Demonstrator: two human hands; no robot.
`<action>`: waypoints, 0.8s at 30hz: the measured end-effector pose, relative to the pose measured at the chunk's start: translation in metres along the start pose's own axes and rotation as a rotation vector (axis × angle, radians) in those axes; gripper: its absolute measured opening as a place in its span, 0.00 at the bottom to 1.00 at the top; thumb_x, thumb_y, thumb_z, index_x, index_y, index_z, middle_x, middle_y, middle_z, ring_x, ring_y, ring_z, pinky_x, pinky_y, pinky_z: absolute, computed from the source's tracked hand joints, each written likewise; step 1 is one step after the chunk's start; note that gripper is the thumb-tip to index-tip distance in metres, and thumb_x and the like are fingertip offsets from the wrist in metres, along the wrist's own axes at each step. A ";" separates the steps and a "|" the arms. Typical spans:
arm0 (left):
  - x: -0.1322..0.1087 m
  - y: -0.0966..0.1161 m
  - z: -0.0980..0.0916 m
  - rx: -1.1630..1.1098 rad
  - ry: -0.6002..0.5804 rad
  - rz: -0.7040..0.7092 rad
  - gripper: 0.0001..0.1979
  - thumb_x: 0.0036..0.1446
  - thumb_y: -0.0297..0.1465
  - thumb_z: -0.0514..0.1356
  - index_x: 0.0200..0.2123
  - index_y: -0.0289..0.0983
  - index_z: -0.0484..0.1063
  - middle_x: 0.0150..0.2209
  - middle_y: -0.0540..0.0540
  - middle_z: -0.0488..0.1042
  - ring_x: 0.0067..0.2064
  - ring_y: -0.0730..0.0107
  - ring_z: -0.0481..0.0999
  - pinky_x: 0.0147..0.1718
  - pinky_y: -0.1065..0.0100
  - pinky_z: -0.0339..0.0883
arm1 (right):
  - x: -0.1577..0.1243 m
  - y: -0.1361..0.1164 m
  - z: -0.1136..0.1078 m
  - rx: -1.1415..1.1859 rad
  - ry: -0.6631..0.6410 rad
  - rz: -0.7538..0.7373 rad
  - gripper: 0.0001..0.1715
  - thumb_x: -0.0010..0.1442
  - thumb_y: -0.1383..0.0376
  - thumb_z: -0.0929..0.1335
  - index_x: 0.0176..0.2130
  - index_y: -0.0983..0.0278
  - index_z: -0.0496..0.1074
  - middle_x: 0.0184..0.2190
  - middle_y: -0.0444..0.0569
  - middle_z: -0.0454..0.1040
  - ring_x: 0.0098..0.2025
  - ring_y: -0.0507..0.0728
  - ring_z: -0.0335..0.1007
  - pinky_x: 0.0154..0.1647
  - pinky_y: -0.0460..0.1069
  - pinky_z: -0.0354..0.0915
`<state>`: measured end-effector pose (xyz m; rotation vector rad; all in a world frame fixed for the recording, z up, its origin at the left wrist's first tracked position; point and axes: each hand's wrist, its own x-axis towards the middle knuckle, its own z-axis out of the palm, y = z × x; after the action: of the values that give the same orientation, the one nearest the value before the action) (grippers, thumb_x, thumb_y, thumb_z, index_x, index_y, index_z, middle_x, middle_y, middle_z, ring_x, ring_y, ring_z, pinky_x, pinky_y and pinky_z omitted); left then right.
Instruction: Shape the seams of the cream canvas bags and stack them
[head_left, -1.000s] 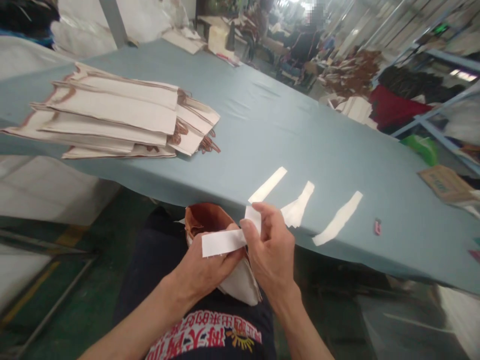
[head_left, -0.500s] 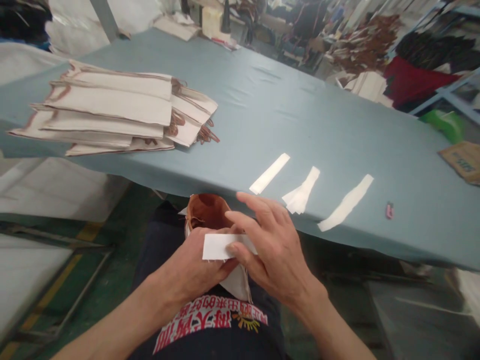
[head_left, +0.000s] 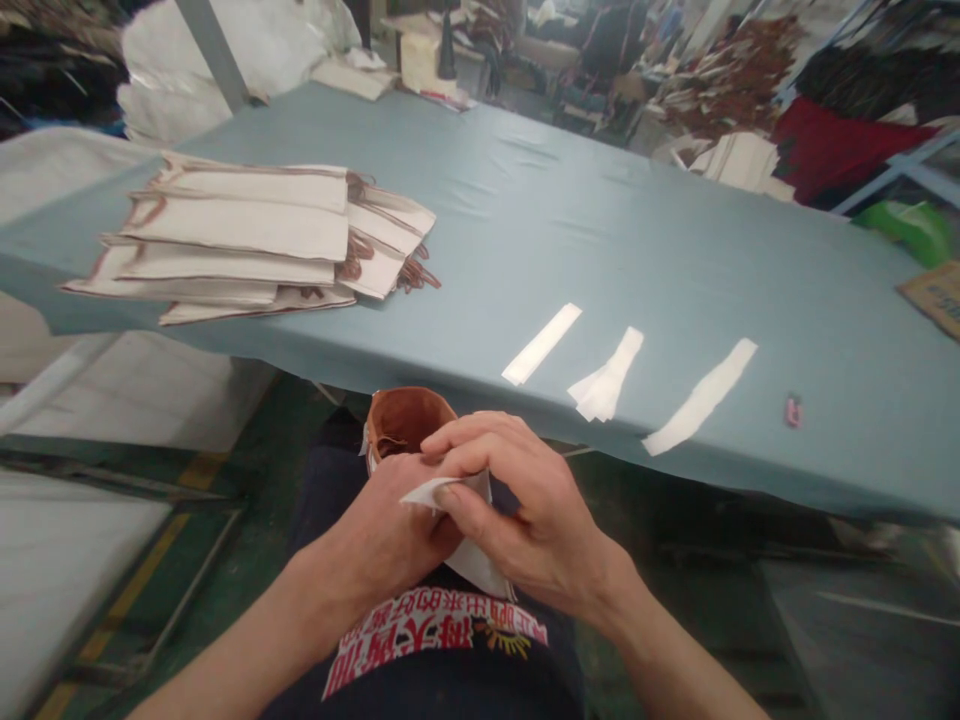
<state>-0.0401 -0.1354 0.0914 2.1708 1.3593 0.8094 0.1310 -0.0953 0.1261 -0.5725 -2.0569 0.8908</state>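
On my lap stands a fabric bag (head_left: pixel 412 412) with a white outside and a brown lining, its mouth facing up. My left hand (head_left: pixel 381 520) is closed on the bag's near side, its fingertips mostly hidden. Over the back of that hand, my right hand (head_left: pixel 529 495) pinches a white strip (head_left: pixel 424 493) between thumb and fingers. The strip is bent and tilted, and part of it is behind the fingers. Several loose white strips lie on the table in three groups: one at the left (head_left: pixel 543 345), a fanned one (head_left: pixel 609 375) and a long one (head_left: pixel 701 398).
A blue-green cloth covers the table (head_left: pixel 525 230). At its left lies a stack of flat white bags (head_left: pixel 247 225) with brown edging and cords. A small pink object (head_left: pixel 793 410) sits at the right. Beyond are a green item (head_left: pixel 911 230) and a cardboard piece (head_left: pixel 934 297).
My right hand's fingers have curled down and inward over my left hand. The white strip, flat before, is now bent and tilted. The view has shifted slightly.
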 end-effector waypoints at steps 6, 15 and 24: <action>-0.003 0.001 -0.038 -0.405 0.012 -0.289 0.18 0.76 0.39 0.57 0.34 0.39 0.79 0.32 0.51 0.81 0.31 0.72 0.78 0.29 0.75 0.69 | -0.012 -0.009 -0.016 0.494 0.213 0.370 0.13 0.73 0.56 0.74 0.38 0.60 0.77 0.29 0.40 0.75 0.27 0.49 0.68 0.29 0.44 0.64; -0.013 -0.009 -0.049 -0.651 0.081 -0.453 0.19 0.70 0.46 0.65 0.32 0.39 0.82 0.36 0.48 0.80 0.32 0.71 0.76 0.29 0.76 0.69 | -0.008 -0.021 -0.004 0.405 -0.020 0.664 0.14 0.69 0.58 0.74 0.34 0.62 0.75 0.24 0.39 0.68 0.24 0.48 0.55 0.23 0.44 0.51; -0.012 -0.002 -0.045 -0.621 0.079 -0.488 0.19 0.71 0.44 0.63 0.33 0.38 0.82 0.32 0.49 0.80 0.26 0.74 0.72 0.23 0.78 0.66 | -0.007 -0.008 0.010 0.235 0.022 0.679 0.14 0.68 0.57 0.71 0.33 0.61 0.71 0.21 0.37 0.67 0.21 0.48 0.56 0.21 0.45 0.50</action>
<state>-0.0768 -0.1424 0.1199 1.2820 1.3594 0.9598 0.1261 -0.1086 0.1242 -1.1709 -1.7082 1.4771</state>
